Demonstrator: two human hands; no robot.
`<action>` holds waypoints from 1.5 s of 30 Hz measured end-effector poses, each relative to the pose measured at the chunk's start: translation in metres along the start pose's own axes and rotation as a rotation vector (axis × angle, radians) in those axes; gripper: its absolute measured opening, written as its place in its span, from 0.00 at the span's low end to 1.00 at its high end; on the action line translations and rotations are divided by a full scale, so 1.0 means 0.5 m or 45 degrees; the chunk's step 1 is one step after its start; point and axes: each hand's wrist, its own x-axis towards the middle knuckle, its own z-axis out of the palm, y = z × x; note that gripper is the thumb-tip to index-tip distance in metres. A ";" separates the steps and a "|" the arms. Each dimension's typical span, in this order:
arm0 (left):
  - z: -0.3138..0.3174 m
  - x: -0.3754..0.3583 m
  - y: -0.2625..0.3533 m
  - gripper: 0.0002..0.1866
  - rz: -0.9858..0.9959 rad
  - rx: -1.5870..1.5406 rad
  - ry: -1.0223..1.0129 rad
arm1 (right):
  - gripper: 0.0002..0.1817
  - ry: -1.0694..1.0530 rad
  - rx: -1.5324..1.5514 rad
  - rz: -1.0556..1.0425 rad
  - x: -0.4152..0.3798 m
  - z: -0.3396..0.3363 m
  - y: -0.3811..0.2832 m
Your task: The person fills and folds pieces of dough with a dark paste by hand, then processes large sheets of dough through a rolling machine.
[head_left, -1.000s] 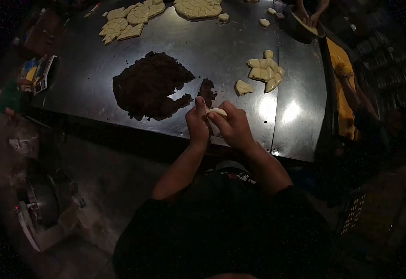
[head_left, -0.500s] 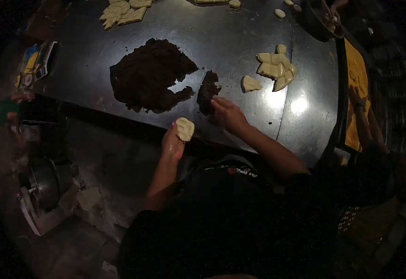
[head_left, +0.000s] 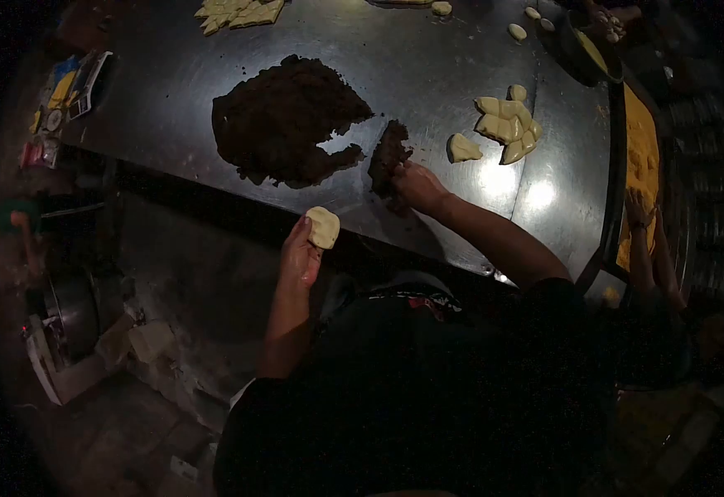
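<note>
Pale flattened dough (head_left: pixel 323 229) is held in my left hand (head_left: pixel 299 258) off the near edge of the steel table (head_left: pixel 436 74), seemingly freeing my right hand (head_left: pixel 420 189), narrowly bunched at the small dark paste mound (head_left: pixel 389 151), grip indeterminable.

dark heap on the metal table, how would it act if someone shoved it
The dark heap would probably crumble at its edges, which look ragged and broken. It may shift in soft clumps, as its surface looks lumpy. Rolling or tipping seems unlikely, since it lies broad on the metal table.
</note>
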 end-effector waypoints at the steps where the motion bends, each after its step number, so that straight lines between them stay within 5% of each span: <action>1: 0.006 0.001 0.009 0.20 0.005 -0.018 -0.022 | 0.12 0.004 -0.005 0.005 0.005 -0.036 -0.002; 3: 0.012 0.007 0.025 0.20 0.013 -0.052 -0.073 | 0.12 -0.623 0.231 0.205 0.014 -0.105 0.004; 5: 0.023 0.009 0.038 0.19 0.025 -0.091 -0.114 | 0.11 -0.638 0.321 0.122 -0.010 -0.091 0.030; 7: 0.055 0.006 0.050 0.19 0.043 -0.255 -0.319 | 0.12 -0.247 1.469 0.504 -0.047 -0.128 -0.008; 9: 0.090 0.001 0.055 0.20 0.060 -0.252 -0.349 | 0.13 -0.076 1.574 0.533 -0.056 -0.168 -0.072; 11: 0.128 -0.005 0.054 0.20 0.066 -0.234 -0.388 | 0.11 0.069 1.536 0.451 -0.053 -0.245 -0.149; 13: 0.170 -0.013 0.048 0.21 0.078 -0.116 -0.484 | 0.10 0.619 1.073 0.288 -0.047 -0.294 -0.204; 16: 0.226 -0.021 0.024 0.22 0.129 0.013 -0.530 | 0.10 0.771 0.661 0.290 -0.033 -0.268 -0.218; 20: 0.237 -0.008 0.023 0.23 0.142 0.034 -0.503 | 0.09 0.780 0.982 0.278 -0.052 -0.265 -0.200; 22: 0.243 -0.007 0.026 0.23 0.131 -0.069 -0.542 | 0.10 0.868 1.926 0.575 -0.076 -0.239 -0.187; 25: 0.252 -0.023 0.017 0.23 0.194 -0.141 -0.598 | 0.10 0.657 2.349 0.780 -0.084 -0.216 -0.173; 29: 0.260 -0.025 -0.010 0.22 0.365 -0.079 -0.573 | 0.09 0.499 2.863 0.661 -0.086 -0.186 -0.175; 31: 0.256 -0.020 -0.025 0.23 0.500 0.057 -0.478 | 0.07 0.665 2.950 0.563 -0.079 -0.182 -0.165; 35: 0.267 -0.038 -0.036 0.25 0.882 0.277 -0.268 | 0.08 0.843 2.527 0.913 -0.047 -0.239 -0.218; 38: 0.254 -0.072 -0.018 0.32 0.631 0.704 -0.625 | 0.10 1.083 1.058 0.483 -0.049 -0.244 -0.231; 39: 0.249 -0.079 -0.004 0.32 0.636 0.701 -0.628 | 0.10 1.085 1.053 0.479 -0.058 -0.249 -0.228; 41: 0.236 -0.095 0.033 0.37 0.059 0.239 -0.811 | 0.13 0.942 0.899 0.411 -0.077 -0.264 -0.227; 45: 0.244 -0.129 0.091 0.43 -0.032 0.224 -0.933 | 0.13 1.001 0.706 0.126 -0.095 -0.305 -0.237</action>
